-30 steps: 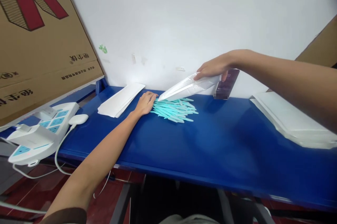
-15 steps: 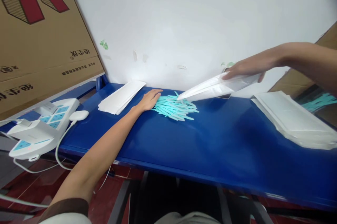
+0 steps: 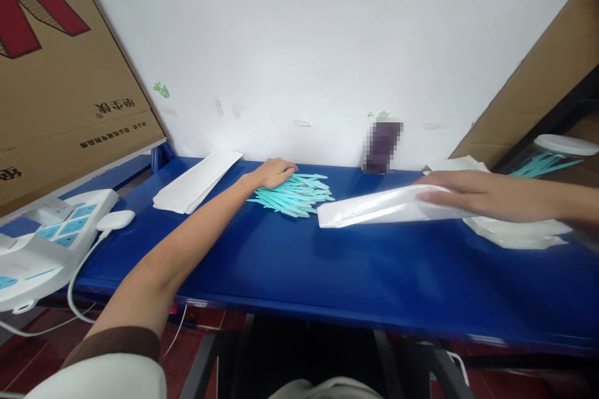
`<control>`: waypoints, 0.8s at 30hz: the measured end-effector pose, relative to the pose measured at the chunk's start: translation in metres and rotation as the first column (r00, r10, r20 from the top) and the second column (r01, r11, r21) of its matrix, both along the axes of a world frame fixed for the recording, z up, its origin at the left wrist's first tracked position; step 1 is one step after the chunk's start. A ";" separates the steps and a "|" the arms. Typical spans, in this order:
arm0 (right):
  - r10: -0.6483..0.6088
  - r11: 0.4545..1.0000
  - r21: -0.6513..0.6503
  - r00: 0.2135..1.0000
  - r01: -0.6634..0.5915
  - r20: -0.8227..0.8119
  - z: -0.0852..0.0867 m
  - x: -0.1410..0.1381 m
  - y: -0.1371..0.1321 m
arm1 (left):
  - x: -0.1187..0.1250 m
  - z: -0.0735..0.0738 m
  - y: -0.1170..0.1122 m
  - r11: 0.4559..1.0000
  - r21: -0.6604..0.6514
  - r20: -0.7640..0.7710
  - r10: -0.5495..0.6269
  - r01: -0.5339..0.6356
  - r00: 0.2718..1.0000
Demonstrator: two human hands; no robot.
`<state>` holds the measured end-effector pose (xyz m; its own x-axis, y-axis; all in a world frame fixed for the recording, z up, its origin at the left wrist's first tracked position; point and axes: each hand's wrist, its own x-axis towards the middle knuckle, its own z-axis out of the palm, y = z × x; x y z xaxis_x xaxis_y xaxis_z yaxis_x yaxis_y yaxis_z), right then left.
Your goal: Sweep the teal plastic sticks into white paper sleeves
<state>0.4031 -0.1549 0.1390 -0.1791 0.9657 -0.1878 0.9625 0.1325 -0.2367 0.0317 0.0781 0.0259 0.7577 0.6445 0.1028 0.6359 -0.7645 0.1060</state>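
My left hand (image 3: 275, 172) rests on the left end of a pile of thin turquoise sticks (image 3: 294, 194) on the blue table (image 3: 281, 261), fingers curled over several of them. My right hand (image 3: 461, 194) holds a long white paper bag (image 3: 379, 213) low over the table, its far end over a stack of similar white bags (image 3: 515, 230) at the right. The bag points left toward the sticks but does not touch them.
Another small stack of white bags (image 3: 196, 180) lies at the back left. A white power strip with a plug and cable (image 3: 51, 233) sits at the left edge. A cardboard box (image 3: 60, 74) leans at the left, a dark blurred object (image 3: 381, 146) stands by the wall, and a container of turquoise sticks (image 3: 552, 158) is at the far right.
My right hand has carried the white bag from above the sticks to the right and down toward the stack of bags. My left hand has stayed on the sticks.
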 end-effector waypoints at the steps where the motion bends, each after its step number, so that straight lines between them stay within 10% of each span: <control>1: 0.008 1.000 -0.005 1.000 -0.008 -0.030 -0.006 0.001 -0.004 | -0.006 0.000 -0.005 1.000 0.000 0.025 0.014 -0.014 1.000; 8: 0.211 0.962 0.215 0.959 -0.170 -0.187 -0.043 -0.054 -0.005 | -0.018 0.038 -0.069 0.987 -0.161 0.406 0.061 0.006 0.912; 11: 0.294 0.925 0.303 0.937 -0.229 -0.188 -0.052 -0.092 -0.003 | -0.005 0.065 -0.121 0.917 -0.316 0.273 -0.159 0.245 0.949; 15: 0.384 0.891 0.351 0.889 -0.287 -0.251 -0.049 -0.112 -0.005 | -0.006 0.079 -0.174 0.909 -0.336 0.125 -0.216 0.247 0.968; 20: 0.018 0.903 0.425 0.983 0.061 -0.181 -0.043 -0.038 -0.001 | -0.090 0.078 -0.147 0.967 -0.220 -0.035 0.120 -0.125 0.992; 24: -0.432 0.720 0.539 0.890 0.436 -0.143 -0.054 0.063 -0.002 | -0.178 0.074 -0.085 0.860 0.007 0.002 0.510 -0.510 0.860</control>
<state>0.4657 -0.1569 0.0846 0.2864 0.8750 0.3903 0.9455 -0.1921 -0.2630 -0.1460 -0.0072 0.0995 0.3228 0.9402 0.1086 0.9372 -0.3335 0.1017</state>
